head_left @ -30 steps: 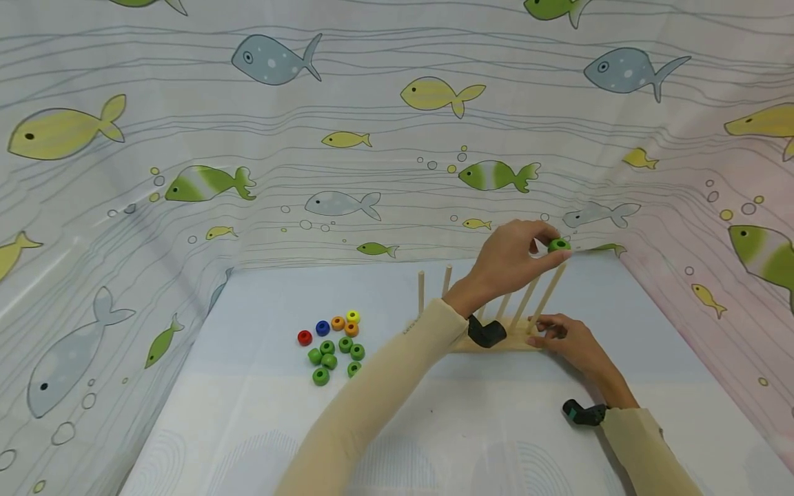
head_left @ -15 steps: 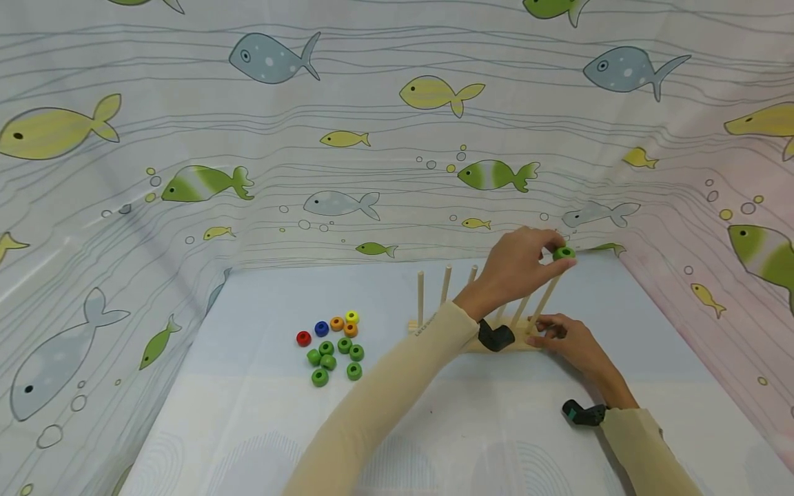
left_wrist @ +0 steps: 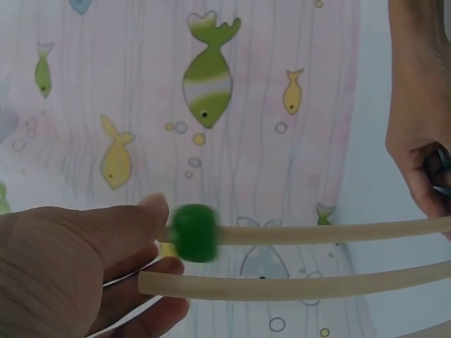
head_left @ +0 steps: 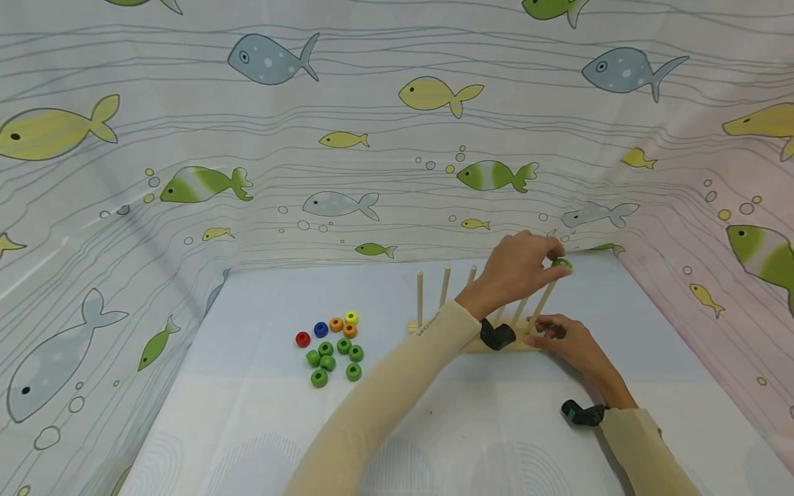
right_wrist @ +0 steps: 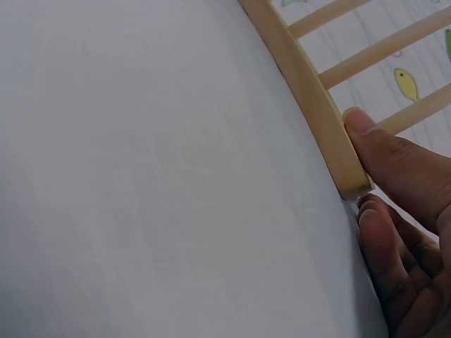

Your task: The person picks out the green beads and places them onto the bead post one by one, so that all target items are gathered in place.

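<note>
A green bead [left_wrist: 195, 234] sits around the top of the end peg [left_wrist: 317, 234], blurred, just beyond my left thumb tip. My left hand [head_left: 521, 265] is at that peg's tip, its thumb and fingers apart on either side in the left wrist view. The peg belongs to a wooden peg rack [head_left: 509, 346] whose several pegs point upward. At the rack's right end my right hand [head_left: 573, 344] grips the base. The right wrist view shows its thumb [right_wrist: 380, 151] on the wood beside a peg, fingers curled at the end. My left forearm hides part of the rack.
Left of the rack several loose green beads [head_left: 327, 362] lie on the white table [head_left: 434, 441]. Behind them are a red bead [head_left: 302, 339], a blue bead [head_left: 320, 329], two orange beads [head_left: 336, 324] and a yellow bead [head_left: 351, 317]. A fish-print curtain [head_left: 397, 158] surrounds the table.
My left hand has carried the green bead right and down onto the end peg's tip, and the bead now sits lower, past the fingertips. My right hand has stayed on the rack.
</note>
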### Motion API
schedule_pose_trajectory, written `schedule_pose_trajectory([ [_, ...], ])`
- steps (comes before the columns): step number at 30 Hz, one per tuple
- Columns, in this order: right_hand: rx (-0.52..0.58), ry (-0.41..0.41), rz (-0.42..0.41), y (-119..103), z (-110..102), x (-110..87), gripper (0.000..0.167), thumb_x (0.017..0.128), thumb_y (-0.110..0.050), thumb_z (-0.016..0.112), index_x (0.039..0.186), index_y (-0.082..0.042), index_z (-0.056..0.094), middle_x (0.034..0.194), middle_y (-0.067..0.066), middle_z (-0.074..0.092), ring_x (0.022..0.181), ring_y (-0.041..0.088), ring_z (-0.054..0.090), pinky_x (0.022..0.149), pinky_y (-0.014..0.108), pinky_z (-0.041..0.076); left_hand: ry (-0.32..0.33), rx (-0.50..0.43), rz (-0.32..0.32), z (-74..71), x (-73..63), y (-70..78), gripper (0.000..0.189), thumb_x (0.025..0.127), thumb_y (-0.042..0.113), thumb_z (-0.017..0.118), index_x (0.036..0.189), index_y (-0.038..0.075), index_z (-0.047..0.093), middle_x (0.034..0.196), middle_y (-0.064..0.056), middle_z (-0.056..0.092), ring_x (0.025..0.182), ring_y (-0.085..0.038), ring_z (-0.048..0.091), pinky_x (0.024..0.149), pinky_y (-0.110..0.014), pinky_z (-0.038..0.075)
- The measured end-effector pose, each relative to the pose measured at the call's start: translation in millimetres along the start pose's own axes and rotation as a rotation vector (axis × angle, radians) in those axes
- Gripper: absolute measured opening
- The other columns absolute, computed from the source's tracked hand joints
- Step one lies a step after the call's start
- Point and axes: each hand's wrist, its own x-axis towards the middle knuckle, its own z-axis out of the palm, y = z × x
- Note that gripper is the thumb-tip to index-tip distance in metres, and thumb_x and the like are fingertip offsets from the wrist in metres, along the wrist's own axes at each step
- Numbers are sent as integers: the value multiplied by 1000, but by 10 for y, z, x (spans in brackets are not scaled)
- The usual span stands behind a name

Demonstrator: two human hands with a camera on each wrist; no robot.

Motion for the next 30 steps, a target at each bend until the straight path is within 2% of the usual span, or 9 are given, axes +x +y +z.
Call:
schedule_pose_trajectory([
  [3,4,1,0,1,9,0,61,89,-40,82,133,-4,64,105,11,66,92,23,58,72,28,49,4,33,19,-6,-18,-3,36,100,45,67,127,22,72,116,13,71,105,-5,62,85,-18,48],
  [7,-10,8,-14,15,14,3,60,88,-38,83,133,-3,64,103,10,66,90,22,58,72,28,49,42,43,59,-46,-70,-17,35,100,44,67,125,21,72,115,10,72,105,-6,62,86,-19,47],
  [16,-11,6,-27,3,2,-10,61,89,-37,83,134,-2,64,102,11,66,90,21,59,72,27,49,132,36,136,-239,-265,-53,31,102,41,66,120,18,73,112,7,74,104,-8,62,89,-20,45],
  [20,-10,10,-32,-1,-4,-9,60,89,-36,83,134,-2,64,101,11,65,90,22,58,70,27,48,170,38,162,-351,-402,-48,29,102,38,66,119,17,74,110,8,73,102,-8,61,89,-19,43],
  [24,-16,13,-26,4,3,-6,59,89,-35,83,134,-1,64,100,11,65,90,23,57,69,27,48,213,-2,205,-454,-579,-38,25,102,33,67,118,15,74,110,7,74,101,-10,60,88,-21,43],
  [30,-26,17,-24,8,20,-1,62,89,-37,83,134,0,63,101,11,65,89,21,58,69,28,49,315,-52,271,-534,-871,-91,19,99,26,72,113,13,75,106,5,74,96,-13,60,84,-25,44],
])
